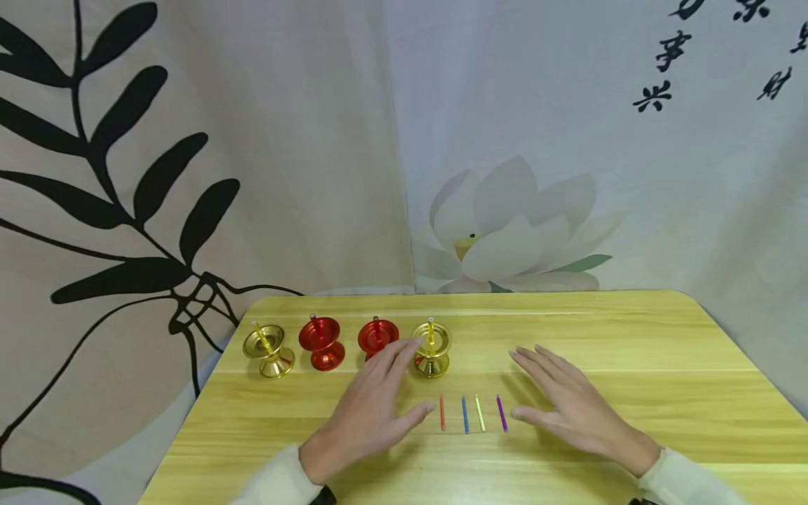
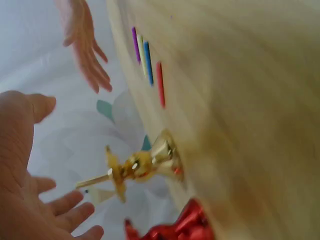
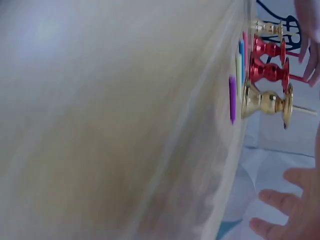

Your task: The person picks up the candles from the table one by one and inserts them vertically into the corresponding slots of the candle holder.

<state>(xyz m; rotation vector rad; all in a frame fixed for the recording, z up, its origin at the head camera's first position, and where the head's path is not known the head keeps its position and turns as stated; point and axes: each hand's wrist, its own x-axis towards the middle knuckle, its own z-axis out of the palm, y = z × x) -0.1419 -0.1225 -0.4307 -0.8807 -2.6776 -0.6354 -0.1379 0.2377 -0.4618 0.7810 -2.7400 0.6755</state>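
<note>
Four small candle holders stand in a row on the wooden table point(image 1: 631, 351): gold point(image 1: 268, 349), red point(image 1: 322, 342), red point(image 1: 377, 337) and gold point(image 1: 432, 347), each with a thin candle upright in it. In front of them lie a red candle point(image 1: 442, 412), a blue candle point(image 1: 465, 414), a yellow candle point(image 1: 480, 412) and a purple candle point(image 1: 501, 412), side by side. My left hand point(image 1: 391, 389) is spread flat and holds nothing; its fingertips reach beside the right gold holder point(image 2: 140, 167). My right hand point(image 1: 536, 389) is spread flat just right of the purple candle point(image 3: 232, 97), also holding nothing.
Printed cloth hangs behind the table, with black leaves point(image 1: 126, 175) on the left and a lotus point(image 1: 505, 224) in the middle. The table's rounded back corners and left edge point(image 1: 189, 414) show. Bare wood stretches to the right of my right hand.
</note>
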